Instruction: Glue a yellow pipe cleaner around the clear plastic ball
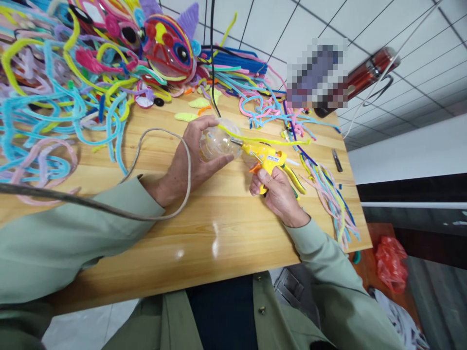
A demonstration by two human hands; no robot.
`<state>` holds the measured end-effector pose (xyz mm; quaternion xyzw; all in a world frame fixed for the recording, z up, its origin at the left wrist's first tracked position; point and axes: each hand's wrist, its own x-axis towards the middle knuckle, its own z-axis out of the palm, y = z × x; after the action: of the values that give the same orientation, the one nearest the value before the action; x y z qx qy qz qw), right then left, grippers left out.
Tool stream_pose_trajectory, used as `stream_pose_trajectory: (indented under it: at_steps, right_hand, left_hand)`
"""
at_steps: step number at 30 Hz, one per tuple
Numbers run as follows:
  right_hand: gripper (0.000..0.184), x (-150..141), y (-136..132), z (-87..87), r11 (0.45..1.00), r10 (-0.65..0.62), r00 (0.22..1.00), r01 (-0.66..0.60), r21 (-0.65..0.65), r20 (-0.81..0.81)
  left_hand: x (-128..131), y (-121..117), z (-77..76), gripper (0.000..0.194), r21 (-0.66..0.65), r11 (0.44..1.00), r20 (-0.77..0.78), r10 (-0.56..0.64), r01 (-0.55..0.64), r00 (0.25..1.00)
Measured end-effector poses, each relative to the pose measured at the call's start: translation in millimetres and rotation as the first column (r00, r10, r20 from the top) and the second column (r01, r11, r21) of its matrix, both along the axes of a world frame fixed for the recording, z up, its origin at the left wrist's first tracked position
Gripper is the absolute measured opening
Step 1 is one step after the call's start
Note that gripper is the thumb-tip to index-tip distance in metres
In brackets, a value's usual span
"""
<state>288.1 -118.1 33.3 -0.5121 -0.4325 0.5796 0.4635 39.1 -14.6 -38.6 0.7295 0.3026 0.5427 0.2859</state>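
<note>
My left hand [193, 160] is wrapped around a clear, rounded plastic piece [215, 144], its thumb along the near side. My right hand [274, 189] grips a yellow glue gun [265, 154] by the handle, with the fingers at its orange trigger. The metal nozzle points left at the clear piece; whether it touches cannot be made out. A yellow pipe cleaner [277, 141] runs from the top of the clear piece to the right, behind the glue gun. Pliers with yellow and dark handles [294, 180] lie just beyond my right hand.
Tangled pipe cleaners [54, 116] cover the left of the table, beside a decorated red fish-like figure [170, 48]. More pipe cleaners [333, 199] lie at the right, near a small dark knife-like tool [337, 160]. A red thermos [359, 80] stands behind. A cord [188, 170] crosses my left wrist.
</note>
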Motion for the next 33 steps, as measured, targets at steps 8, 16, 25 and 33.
stream_pose_trajectory:
  at_steps: [8, 16, 25, 33]
  right_hand:
    - [0.062, -1.5, 0.6, -2.5, 0.999, -0.019, 1.0, 0.019, 0.038, -0.005]
    - [0.061, 1.6, -2.3, -1.4, 0.999, -0.022, 0.999, 0.023, 0.022, -0.043]
    - [0.062, -0.7, 1.1, -1.3, 0.999, -0.007, 0.999, 0.008, 0.039, -0.035]
    - [0.06, -2.7, 0.4, -0.2, 0.999, -0.016, 0.998, 0.018, 0.03, -0.053]
  left_hand:
    - [-0.7, 0.3, 0.5, 0.085, 0.028, 0.999, 0.001, -0.016, 0.016, 1.0]
    - [-0.9, -1.5, 0.9, 0.085, -0.009, 1.0, -0.008, -0.012, 0.012, 1.0]
    - [-1.8, -1.3, 3.2, 0.083, 0.009, 1.0, -0.065, 0.004, -0.004, 0.998]
    - [-2.8, -4.9, 9.1, 0.082, -0.012, 1.0, -0.101, 0.01, -0.011, 0.995]
